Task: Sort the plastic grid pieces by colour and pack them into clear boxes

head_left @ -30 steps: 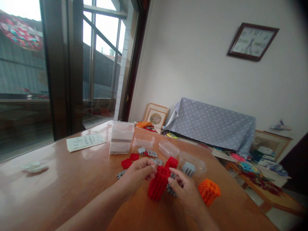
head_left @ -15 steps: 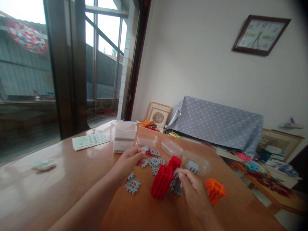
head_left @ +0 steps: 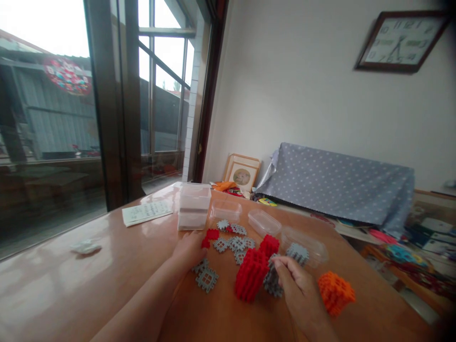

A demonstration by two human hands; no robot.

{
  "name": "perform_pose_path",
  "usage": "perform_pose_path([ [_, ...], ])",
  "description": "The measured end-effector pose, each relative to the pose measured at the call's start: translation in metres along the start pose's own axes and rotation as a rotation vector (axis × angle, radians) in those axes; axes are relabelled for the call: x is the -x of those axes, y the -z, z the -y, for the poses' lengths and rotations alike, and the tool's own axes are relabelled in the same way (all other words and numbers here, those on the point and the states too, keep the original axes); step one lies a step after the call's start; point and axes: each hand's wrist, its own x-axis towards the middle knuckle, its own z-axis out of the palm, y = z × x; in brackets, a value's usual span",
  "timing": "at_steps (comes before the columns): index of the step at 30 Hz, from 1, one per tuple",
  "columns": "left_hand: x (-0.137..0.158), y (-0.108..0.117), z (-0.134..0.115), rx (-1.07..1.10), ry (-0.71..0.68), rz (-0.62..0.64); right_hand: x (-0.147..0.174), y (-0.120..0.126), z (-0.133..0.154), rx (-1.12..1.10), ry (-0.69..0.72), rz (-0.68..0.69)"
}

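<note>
My left hand (head_left: 190, 249) is low over the table, blurred, with its fingertips beside red notched building pieces (head_left: 213, 234); whether it grips one is unclear. Pinched at its top edge, a stack of grey notched building plates (head_left: 273, 279) stands in my right hand (head_left: 297, 280). A tall red stack (head_left: 251, 275) stands just left of it, and a shorter red stack (head_left: 270, 245) is behind. Loose grey plates (head_left: 237, 243) lie between my hands, and another grey plate (head_left: 207, 279) lies nearer to me, below my left hand.
An orange stack (head_left: 336, 292) stands at right. Clear plastic trays (head_left: 264, 222) lie at the back, one with a grey stack (head_left: 298, 254) beside or in it. A white box (head_left: 194, 204), a written sheet (head_left: 147, 213) and a crumpled wrapper (head_left: 85, 247) are on the left side.
My left hand has moved from the loose grey plates toward the left and nearer me, showing red pieces beside it. My right hand keeps its pinch on the grey stack. The view has shifted.
</note>
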Motion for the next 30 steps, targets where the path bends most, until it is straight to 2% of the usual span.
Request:
perform_pose_path([
  [3, -0.003, -0.004, 0.002, -0.103, -0.019, -0.046, 0.0, 0.002, 0.003, -0.013, -0.01, -0.06],
  [8, -0.007, -0.003, 0.001, -0.133, -0.036, -0.036, -0.001, 0.005, 0.007, -0.076, -0.002, -0.171],
  [14, -0.01, 0.004, 0.0, -0.009, 0.041, -0.098, -0.002, 0.005, 0.009, -0.096, -0.01, -0.245],
  [17, -0.01, 0.006, -0.009, 0.103, 0.045, -0.128, -0.003, 0.006, 0.006, -0.105, -0.012, -0.285],
  [20, -0.002, 0.007, -0.026, 0.371, 0.024, -0.059, -0.003, 0.006, 0.006, -0.13, -0.011, -0.29],
  [22, 0.007, 0.009, -0.041, 0.959, 0.082, 0.115, -0.002, 0.005, 0.011, -0.146, 0.012, -0.275],
  [24, 0.017, 0.012, -0.054, 1.268, 0.127, 0.222, -0.002, 0.003, 0.018, -0.134, 0.055, -0.246],
  [26, 0.026, 0.016, -0.066, 1.393, 0.15, 0.3, -0.002, 0.002, 0.028, -0.069, 0.127, -0.223],
  [30, 0.037, 0.022, -0.081, 1.473, 0.145, 0.399, -0.007, 0.0, 0.051, 0.186, 0.357, -0.178],
])
